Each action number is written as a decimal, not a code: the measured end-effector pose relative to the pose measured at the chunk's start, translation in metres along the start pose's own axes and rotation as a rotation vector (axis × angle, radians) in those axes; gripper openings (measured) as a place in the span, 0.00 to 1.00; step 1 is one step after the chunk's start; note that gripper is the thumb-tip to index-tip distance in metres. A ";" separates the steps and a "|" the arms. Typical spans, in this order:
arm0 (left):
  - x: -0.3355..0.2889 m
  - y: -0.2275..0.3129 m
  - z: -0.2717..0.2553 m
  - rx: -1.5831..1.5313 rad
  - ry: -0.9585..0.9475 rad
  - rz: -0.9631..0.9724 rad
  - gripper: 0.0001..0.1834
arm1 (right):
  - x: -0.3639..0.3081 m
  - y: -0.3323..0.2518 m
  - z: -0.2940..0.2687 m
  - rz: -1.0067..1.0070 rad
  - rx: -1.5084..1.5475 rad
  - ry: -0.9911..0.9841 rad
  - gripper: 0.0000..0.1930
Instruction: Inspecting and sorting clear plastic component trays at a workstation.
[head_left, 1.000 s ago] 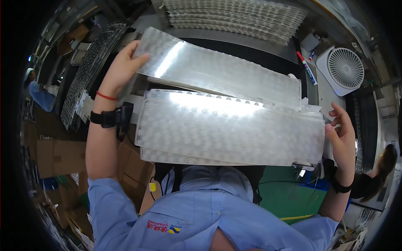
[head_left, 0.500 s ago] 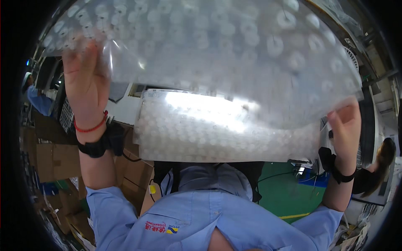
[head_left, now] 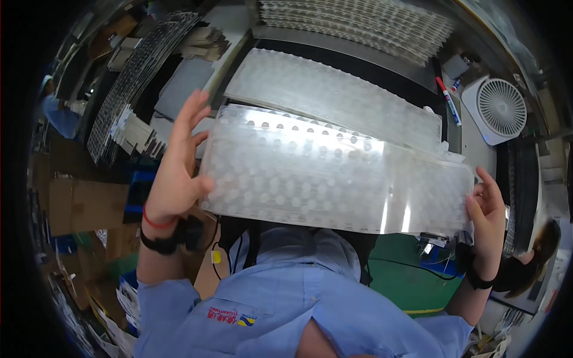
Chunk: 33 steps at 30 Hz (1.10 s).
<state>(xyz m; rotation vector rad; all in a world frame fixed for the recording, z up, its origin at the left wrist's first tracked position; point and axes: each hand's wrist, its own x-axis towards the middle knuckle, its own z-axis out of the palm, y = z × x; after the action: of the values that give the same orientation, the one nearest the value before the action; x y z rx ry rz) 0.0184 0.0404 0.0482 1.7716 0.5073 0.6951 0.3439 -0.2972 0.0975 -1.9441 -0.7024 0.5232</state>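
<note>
A long clear plastic sheet with rows of round spots [head_left: 310, 173] lies across in front of me, on top of similar sheets. Light glares off its upper part, and its right part bows slightly. At its left end my left hand [head_left: 176, 161] is open, with fingers spread upward and the thumb by the sheet's edge. By the right end is my right hand [head_left: 490, 215], its fingers apart and bent and its thumb touching the edge. Just beyond lies another spotted plastic sheet or stack [head_left: 334, 92], slightly tilted.
A stack of ridged pale strips [head_left: 358, 27] stands at the back. On the right are a white fan [head_left: 501, 110] and a red and blue marker [head_left: 449, 101]. Dark racks [head_left: 140, 77] line the left, above cardboard boxes [head_left: 89, 206]. Other people are at both sides.
The raised plastic sheet has come down onto the pile in front of me. Both hands have lowered with it, and the left has let go. The back of the bench now shows.
</note>
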 end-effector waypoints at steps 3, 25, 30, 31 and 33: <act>0.014 0.027 -0.022 0.420 -0.404 0.346 0.73 | -0.009 -0.002 -0.010 -0.068 -0.163 0.001 0.41; 0.018 0.044 -0.006 1.026 -0.724 0.310 0.65 | -0.018 -0.043 0.056 -0.697 -1.058 -0.312 0.48; 0.014 0.033 -0.015 0.841 -0.670 0.305 0.64 | -0.010 -0.028 0.051 -0.540 -1.088 -0.395 0.47; 0.012 0.028 -0.019 0.699 -0.617 0.358 0.61 | -0.015 -0.025 0.042 -0.628 -0.921 -0.296 0.49; -0.006 0.020 -0.019 0.435 -0.353 0.202 0.57 | -0.019 -0.016 0.027 -0.714 -0.742 -0.202 0.52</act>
<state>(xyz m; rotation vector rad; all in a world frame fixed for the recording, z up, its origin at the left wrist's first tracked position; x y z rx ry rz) 0.0016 0.0439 0.0699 2.3217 0.2493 0.4090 0.3090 -0.2864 0.1007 -2.0982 -1.8203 -0.0115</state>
